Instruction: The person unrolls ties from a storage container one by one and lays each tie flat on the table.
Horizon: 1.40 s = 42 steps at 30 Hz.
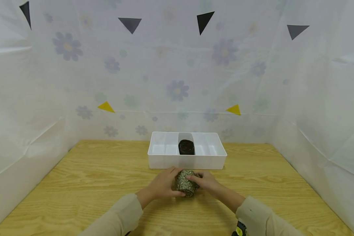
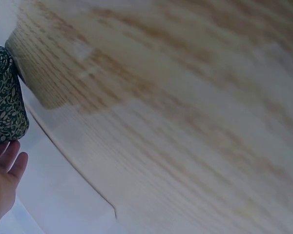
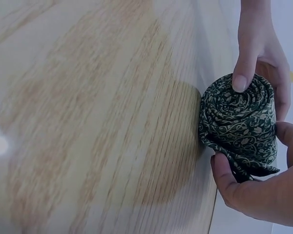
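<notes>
A rolled-up dark green patterned tie (image 1: 185, 182) sits on the wooden table (image 1: 76, 183) just in front of a white divided tray (image 1: 165, 160). My left hand (image 1: 165, 183) grips the roll from the left, thumb on its end face. My right hand (image 1: 205, 181) grips it from the right, fingers curled round it. In the right wrist view the patterned roll (image 3: 239, 126) shows its spiral end, with the left thumb (image 3: 244, 73) pressed on top and my right hand (image 3: 256, 192) below. The left wrist view catches the roll (image 2: 5, 97) at the left edge.
A black rolled item (image 1: 186, 147) lies in the tray's middle compartment; the side compartments show nothing. White flower-print sheets wall in the table at the back and both sides. Bare tabletop stretches left and right of my hands.
</notes>
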### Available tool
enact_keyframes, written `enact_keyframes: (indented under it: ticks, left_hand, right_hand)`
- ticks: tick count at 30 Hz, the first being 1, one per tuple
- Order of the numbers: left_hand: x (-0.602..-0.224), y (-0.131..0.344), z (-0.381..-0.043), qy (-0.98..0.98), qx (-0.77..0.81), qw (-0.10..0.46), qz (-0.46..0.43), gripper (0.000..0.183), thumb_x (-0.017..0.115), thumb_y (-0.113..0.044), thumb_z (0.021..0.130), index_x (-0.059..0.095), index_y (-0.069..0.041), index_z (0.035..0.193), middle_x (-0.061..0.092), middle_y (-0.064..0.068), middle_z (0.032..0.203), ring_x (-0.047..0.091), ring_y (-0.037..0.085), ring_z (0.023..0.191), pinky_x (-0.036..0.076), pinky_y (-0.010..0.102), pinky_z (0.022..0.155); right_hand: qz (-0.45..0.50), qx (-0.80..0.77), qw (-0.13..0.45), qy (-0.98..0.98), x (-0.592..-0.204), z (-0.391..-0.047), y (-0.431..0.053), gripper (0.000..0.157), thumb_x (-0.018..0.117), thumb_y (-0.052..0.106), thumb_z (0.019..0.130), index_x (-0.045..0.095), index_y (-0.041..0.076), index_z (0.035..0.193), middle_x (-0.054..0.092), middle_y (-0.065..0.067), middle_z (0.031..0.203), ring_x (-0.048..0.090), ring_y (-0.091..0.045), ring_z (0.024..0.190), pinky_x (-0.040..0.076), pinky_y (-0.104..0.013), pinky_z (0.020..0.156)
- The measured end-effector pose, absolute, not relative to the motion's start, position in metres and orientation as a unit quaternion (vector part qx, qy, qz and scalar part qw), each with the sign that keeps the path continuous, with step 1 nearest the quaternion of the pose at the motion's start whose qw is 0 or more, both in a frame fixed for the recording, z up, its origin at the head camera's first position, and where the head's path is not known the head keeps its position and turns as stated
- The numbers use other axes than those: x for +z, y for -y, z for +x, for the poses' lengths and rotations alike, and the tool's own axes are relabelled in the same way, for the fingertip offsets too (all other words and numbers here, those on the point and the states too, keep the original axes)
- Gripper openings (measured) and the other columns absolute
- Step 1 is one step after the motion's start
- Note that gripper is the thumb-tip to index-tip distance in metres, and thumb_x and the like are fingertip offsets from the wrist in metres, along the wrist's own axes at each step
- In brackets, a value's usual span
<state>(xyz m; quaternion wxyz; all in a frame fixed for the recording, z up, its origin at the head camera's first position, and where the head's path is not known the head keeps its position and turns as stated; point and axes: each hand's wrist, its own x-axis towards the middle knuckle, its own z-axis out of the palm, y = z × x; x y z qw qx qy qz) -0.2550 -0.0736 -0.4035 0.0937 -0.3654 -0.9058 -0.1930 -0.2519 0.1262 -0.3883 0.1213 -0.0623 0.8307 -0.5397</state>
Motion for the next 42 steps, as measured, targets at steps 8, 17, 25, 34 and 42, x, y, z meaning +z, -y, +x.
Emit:
enact_keyframes:
  ticks: [8, 17, 25, 34, 42]
  left_hand:
    - [-0.401, 0.071, -0.254, 0.899, -0.188, 0.107, -0.381, 0.079, 0.070, -0.047, 0.077, 0.042, -0.002, 0.135, 0.051, 0.009, 0.127, 0.054, 0.021, 0.114, 0.046, 0.037, 0.098]
    - [-0.401, 0.067, -0.253, 0.894, -0.171, 0.139, -0.390, 0.070, 0.066, -0.046, 0.082, 0.045, -0.003, 0.133, 0.052, 0.008, 0.125, 0.054, 0.020, 0.112, 0.048, 0.037, 0.095]
    - [-0.401, 0.067, -0.252, 0.879, -0.149, 0.180, -0.415, 0.058, 0.065, -0.044, 0.083, 0.051, -0.012, 0.130, 0.054, 0.010, 0.124, 0.056, 0.022, 0.110, 0.049, 0.039, 0.091]
    - [-0.400, 0.072, -0.250, 0.870, -0.121, 0.203, -0.432, 0.055, 0.065, -0.040, 0.084, 0.053, -0.011, 0.129, 0.055, 0.015, 0.126, 0.055, 0.026, 0.113, 0.048, 0.041, 0.094]
    - [-0.398, 0.070, -0.248, 0.870, -0.103, 0.204, -0.437, 0.054, 0.062, -0.042, 0.086, 0.054, -0.006, 0.126, 0.053, 0.014, 0.133, 0.052, 0.026, 0.121, 0.045, 0.041, 0.100]
  right_hand:
    - [-0.054, -0.532, 0.103, -0.838, -0.392, -0.253, -0.124, 0.038, 0.061, 0.029, 0.089, 0.064, -0.007, 0.100, 0.063, -0.013, 0.094, 0.057, -0.013, 0.075, 0.054, -0.029, 0.059]
    - [-0.067, -0.520, 0.092, -0.846, -0.397, -0.254, -0.123, 0.039, 0.058, 0.031, 0.091, 0.065, -0.007, 0.101, 0.064, -0.014, 0.095, 0.059, -0.013, 0.075, 0.054, -0.031, 0.058]
    - [-0.114, -0.538, 0.084, -0.831, -0.397, -0.252, -0.136, 0.052, 0.053, 0.037, 0.093, 0.058, -0.011, 0.112, 0.063, -0.021, 0.101, 0.062, -0.017, 0.081, 0.056, -0.033, 0.064]
    - [-0.081, -0.422, 0.004, -0.903, -0.396, -0.249, -0.143, 0.035, 0.053, 0.010, 0.089, 0.057, -0.011, 0.117, 0.060, -0.027, 0.114, 0.059, -0.038, 0.103, 0.051, -0.046, 0.084]
    - [-0.211, -0.278, -0.093, -0.933, -0.406, -0.246, -0.149, 0.029, 0.064, -0.003, 0.080, 0.060, -0.014, 0.107, 0.062, -0.027, 0.106, 0.060, -0.039, 0.099, 0.051, -0.048, 0.084]
